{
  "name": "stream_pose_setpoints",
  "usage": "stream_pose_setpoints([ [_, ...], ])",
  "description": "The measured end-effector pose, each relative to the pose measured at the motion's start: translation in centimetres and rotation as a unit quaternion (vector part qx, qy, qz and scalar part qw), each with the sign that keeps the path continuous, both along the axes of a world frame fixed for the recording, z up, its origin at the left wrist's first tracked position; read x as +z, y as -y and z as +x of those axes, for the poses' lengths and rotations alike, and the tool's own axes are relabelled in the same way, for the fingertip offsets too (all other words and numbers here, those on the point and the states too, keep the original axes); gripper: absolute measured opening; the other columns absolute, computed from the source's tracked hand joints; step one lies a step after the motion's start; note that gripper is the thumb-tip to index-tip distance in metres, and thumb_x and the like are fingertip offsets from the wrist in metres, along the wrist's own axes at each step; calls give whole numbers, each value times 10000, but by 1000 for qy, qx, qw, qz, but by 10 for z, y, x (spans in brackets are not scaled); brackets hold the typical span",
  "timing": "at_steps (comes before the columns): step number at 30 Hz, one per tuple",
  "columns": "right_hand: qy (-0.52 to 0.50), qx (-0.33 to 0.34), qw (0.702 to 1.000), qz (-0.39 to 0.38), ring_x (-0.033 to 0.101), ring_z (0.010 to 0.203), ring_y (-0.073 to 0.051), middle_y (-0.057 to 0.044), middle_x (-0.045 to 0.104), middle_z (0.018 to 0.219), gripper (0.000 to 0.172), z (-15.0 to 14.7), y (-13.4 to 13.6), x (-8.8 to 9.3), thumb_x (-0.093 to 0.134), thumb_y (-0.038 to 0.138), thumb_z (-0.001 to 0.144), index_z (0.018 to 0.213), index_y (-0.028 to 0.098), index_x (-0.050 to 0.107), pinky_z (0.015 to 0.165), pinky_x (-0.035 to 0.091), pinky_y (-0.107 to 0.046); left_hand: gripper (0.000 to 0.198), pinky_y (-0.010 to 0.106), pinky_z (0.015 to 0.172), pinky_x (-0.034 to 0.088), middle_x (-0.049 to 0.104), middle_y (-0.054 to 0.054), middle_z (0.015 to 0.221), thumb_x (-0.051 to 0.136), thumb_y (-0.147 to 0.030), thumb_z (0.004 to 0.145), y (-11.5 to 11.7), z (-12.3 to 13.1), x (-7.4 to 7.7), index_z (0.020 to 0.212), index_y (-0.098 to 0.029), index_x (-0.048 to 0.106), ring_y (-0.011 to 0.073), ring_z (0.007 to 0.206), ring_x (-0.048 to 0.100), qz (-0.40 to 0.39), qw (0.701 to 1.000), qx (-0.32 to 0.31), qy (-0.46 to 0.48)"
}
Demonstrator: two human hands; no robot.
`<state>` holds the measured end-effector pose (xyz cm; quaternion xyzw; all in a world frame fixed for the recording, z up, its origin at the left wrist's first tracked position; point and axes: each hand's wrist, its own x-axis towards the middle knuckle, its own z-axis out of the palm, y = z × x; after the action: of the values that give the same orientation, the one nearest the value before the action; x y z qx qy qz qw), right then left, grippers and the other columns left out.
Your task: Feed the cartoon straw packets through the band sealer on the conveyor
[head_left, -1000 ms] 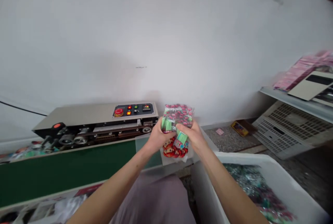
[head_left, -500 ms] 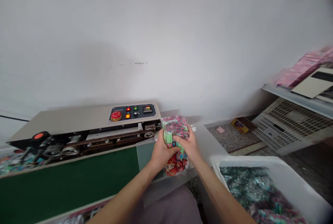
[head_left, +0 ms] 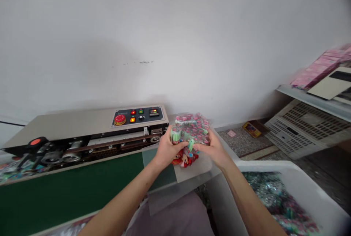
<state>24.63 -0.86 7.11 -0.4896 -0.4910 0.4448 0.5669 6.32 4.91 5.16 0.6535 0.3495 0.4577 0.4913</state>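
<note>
Between my two hands is a clear plastic bag full of small pink-and-green pieces, with red-haired cartoon figures at its lower end. My left hand grips its left side, the thumb laid across the front. On the right side my right hand holds it with the thumb pointing inward. The fingers behind the bag are hidden. It is held over the right end of a machine with a green conveyor belt. What exactly the small pieces are, I cannot tell.
Left of my hands is the machine's control panel with a red stop button. A white bin with shiny bagged goods stands at lower right. Beyond it are a grey crate and a shelf bearing pink boxes.
The bag has been tipped and spread wider, so more of the pink ends show and less of the cartoon figures. My right hand has moved right, away from the left one.
</note>
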Motion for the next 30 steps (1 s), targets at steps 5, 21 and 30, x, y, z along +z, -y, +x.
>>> stream_pose_setpoints([
  [5, -13, -32, 999, -24, 614, 1237, -297, -70, 647, 1354, 955, -12, -1, -27, 933, 306, 553, 1402, 274, 497, 1096, 468, -474, 655, 382, 1040, 462, 661, 51, 1286, 709, -162, 710, 6, -1, -18, 1326, -229, 497, 241, 1168, 619, 31, 998, -4, -60],
  [21, -35, -54, 994, -94, 717, 907, -257, -55, 769, 1048, 632, 14, 0, -17, 909, 454, 602, 1123, 212, 648, 793, 578, -351, 581, 403, 881, 553, 751, 103, 1085, 840, -437, 668, 11, 17, -13, 1126, -148, 630, 273, 960, 704, -187, 975, -92, 73],
  [30, 84, -30, 980, -180, 730, 934, -297, -58, 778, 1040, 647, 51, -5, -16, 824, 594, 637, 1141, 220, 667, 820, 589, -410, 340, 433, 901, 510, 737, 164, 1111, 730, -417, 779, 10, 34, -14, 993, -159, 678, 375, 1077, 679, -135, 955, -12, -265],
])
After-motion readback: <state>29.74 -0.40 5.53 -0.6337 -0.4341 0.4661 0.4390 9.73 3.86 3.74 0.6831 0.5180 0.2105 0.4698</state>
